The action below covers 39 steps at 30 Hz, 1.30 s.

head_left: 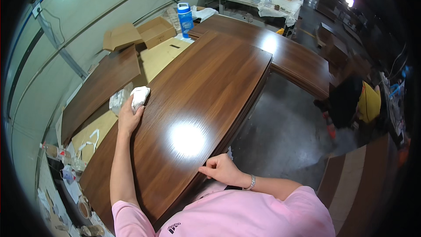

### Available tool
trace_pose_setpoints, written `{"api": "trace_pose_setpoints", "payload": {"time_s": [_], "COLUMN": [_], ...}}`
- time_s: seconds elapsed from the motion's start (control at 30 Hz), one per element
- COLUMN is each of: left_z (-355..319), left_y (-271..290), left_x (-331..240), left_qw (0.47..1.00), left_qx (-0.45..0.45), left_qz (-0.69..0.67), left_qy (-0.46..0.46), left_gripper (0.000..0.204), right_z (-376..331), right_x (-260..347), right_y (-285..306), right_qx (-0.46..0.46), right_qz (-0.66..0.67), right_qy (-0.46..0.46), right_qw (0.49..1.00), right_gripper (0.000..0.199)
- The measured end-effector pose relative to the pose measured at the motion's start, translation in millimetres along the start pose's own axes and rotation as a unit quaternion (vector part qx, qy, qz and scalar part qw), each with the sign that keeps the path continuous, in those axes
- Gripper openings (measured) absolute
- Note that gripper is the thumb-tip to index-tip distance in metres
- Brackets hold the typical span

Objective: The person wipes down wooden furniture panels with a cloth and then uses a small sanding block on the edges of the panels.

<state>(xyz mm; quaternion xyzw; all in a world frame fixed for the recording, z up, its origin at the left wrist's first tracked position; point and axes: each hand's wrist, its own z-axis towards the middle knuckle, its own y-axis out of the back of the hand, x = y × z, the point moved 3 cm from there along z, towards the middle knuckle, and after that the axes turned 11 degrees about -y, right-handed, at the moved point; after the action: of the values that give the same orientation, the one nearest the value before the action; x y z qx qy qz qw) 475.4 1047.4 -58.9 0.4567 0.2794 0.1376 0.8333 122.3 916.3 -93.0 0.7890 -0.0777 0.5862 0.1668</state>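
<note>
The left hand [128, 118] presses a crumpled white cloth [140, 95] against the far left edge of a long, glossy dark-brown wood-grain panel [193, 105]. The right hand [221, 169], fingers curled, grips the panel's near right edge.

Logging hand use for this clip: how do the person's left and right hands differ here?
The left hand reaches far out, pressing a white cloth at the far-left edge of the wooden panel; the right hand stays close to the body, empty. The left lies flat, the right is curled, fingertips at the panel's near edge. Both touch the same panel.
</note>
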Motion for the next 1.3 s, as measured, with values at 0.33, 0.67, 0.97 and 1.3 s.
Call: {"api": "trace_pose_setpoints", "payload": {"time_s": [0.33,0.67,0.97,1.3], "left_z": [3,-12,16,204], "left_y": [-12,-8,-46,-211], "left_x": [-19,-42,-146,-287], "left_qw": [0.998,0.999,0.981,0.913], "left_qx": [-0.01,-0.011,0.042,0.146], "left_qz": [-0.036,-0.038,0.016,-0.12], "left_qy": [-0.041,-0.024,-0.19,-0.361], "left_gripper": [0.065,0.062,0.057,0.064], "right_z": [16,30,49,59], "right_x": [49,14,24,19], "right_y": [88,75,149,148], "right_qx": [-0.086,-0.182,0.02,-0.019], "right_qz": [-0.441,-0.452,-0.433,-0.395], "right_qy": [0.354,0.44,0.36,0.37], "right_qw": [0.82,0.754,0.826,0.84], "right_gripper": [0.077,0.039,0.059,0.047]}}
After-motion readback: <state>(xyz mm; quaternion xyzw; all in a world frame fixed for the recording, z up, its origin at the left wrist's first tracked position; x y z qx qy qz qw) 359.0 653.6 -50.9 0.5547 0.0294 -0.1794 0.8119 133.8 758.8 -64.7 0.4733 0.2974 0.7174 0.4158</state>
